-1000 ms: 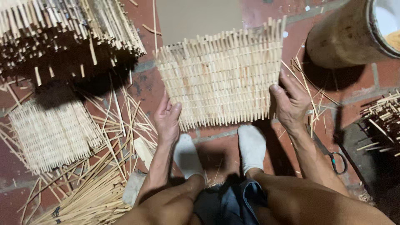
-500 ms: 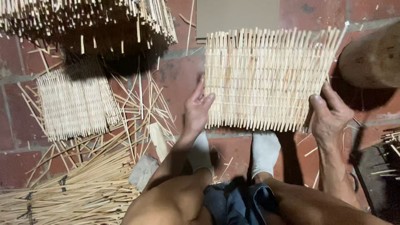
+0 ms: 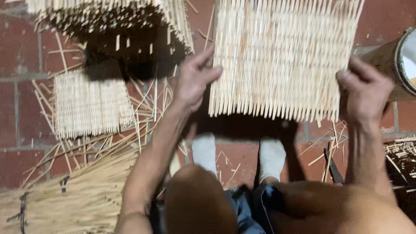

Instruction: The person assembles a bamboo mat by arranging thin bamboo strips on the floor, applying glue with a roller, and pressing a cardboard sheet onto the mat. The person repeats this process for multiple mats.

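Fingers of left hand (image 3: 193,82) and right hand (image 3: 366,93) clamped on side edges of woven mat (image 3: 281,56); I see mat lifted above red floor (image 3: 377,17) and socked feet (image 3: 203,151). Step, I judge: lifting, inspecting. Smaller mat (image 3: 91,104) lies left, stick bundle (image 3: 78,199) near.

No packages, labels, signs or screens in view.

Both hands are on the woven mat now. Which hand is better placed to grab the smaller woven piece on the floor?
Left. The left hand grips the woven mat on the side of the smaller woven piece; the right hand is across the mat.
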`<state>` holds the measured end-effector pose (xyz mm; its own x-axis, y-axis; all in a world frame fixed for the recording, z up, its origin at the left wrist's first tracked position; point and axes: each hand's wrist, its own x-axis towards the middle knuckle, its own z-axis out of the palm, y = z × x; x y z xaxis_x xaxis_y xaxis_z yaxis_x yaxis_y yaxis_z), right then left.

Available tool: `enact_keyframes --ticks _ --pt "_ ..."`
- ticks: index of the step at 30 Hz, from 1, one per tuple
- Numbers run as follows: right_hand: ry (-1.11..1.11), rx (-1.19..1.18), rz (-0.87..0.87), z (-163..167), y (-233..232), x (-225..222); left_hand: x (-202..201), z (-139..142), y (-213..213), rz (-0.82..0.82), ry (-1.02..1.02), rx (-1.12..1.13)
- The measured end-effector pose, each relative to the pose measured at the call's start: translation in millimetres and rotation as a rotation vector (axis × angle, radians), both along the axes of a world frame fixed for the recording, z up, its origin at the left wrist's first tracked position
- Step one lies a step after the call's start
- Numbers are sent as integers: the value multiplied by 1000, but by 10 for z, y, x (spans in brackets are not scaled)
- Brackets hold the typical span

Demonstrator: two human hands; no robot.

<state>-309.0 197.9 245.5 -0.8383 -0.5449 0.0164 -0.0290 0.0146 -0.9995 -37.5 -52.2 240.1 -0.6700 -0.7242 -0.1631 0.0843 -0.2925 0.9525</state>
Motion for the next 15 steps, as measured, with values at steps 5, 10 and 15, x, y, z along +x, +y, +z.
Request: enact_keyframes --ticks 5,10,15 --pt "-8 -130 110 632 -332 20 195 671 -299 58 231 -50" --pt "169 -272 433 1070 -998 142 619 1267 -836 233 79 -265" --pt "174 -254 484 1488 -2009 456 1170 1739 -1476 299 230 -317"
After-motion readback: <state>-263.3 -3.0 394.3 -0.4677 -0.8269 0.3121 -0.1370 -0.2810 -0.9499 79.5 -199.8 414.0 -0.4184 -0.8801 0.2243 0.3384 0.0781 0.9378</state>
